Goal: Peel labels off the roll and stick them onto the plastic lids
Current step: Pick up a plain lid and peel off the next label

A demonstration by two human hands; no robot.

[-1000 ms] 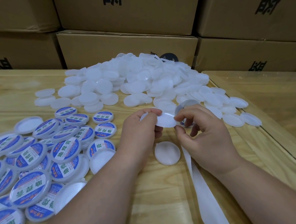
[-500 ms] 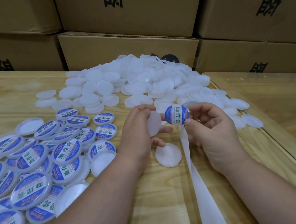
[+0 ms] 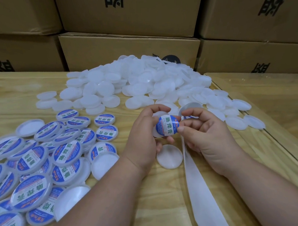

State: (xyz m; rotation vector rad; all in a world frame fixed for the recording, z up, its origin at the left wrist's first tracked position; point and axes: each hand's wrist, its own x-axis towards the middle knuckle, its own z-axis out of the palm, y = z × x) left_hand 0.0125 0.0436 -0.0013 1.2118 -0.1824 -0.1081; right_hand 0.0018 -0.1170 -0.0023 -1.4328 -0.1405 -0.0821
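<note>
- While the left hand [image 3: 142, 136] is gripping a round white plastic lid [image 3: 156, 132] above the wooden worktop [image 3: 160, 191], the right hand [image 3: 204, 135] is pinching a round blue-and-white label [image 3: 167, 127] by its edge, laying it against that lid.
- White backing strip [image 3: 199, 188] is trailing down under the right hand.
- Step in hand: sticking. Next move likely calls for centring the label, then pressing it flat.

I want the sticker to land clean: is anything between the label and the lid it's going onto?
Nothing visible. The right hand pinches the label directly over the blank lid gripped by the left hand.
</note>
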